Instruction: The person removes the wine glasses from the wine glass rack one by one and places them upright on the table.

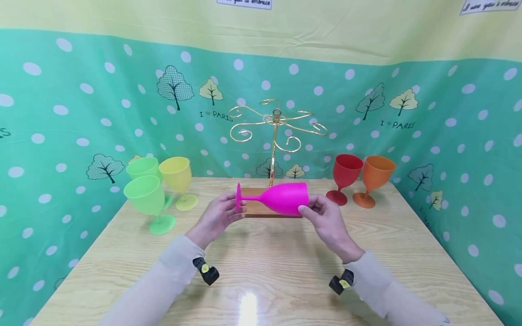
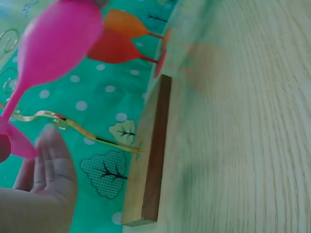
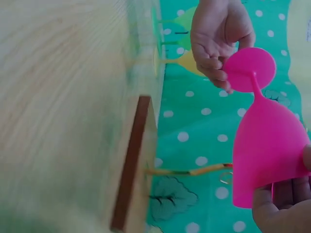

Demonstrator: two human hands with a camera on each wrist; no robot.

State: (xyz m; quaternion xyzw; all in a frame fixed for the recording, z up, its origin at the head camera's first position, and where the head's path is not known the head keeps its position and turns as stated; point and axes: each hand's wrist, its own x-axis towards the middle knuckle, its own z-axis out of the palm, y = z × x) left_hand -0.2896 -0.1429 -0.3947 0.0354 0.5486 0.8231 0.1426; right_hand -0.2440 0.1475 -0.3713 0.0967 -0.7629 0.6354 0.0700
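A magenta plastic goblet (image 1: pixel 285 198) is held sideways above the table, its foot to the left and its bowl to the right. My left hand (image 1: pixel 218 215) has its thumb and fingers on either side of the round foot (image 3: pixel 250 69), with the fingertips lapping over its edge. With my right hand (image 1: pixel 328 222) I grip the bowl by the rim, thumb outside and facing me. Just behind the goblet stands a gold rack (image 1: pixel 273 154) with curled arms, its wooden base (image 1: pixel 261 210) partly hidden by the goblet.
Two green goblets (image 1: pixel 144 194) and a yellow goblet (image 1: pixel 176 174) stand upright at the table's left. A red goblet (image 1: pixel 346 170) and an orange goblet (image 1: pixel 377 172) stand at the back right. A dotted teal curtain (image 1: pixel 81 136) closes off the back and sides.
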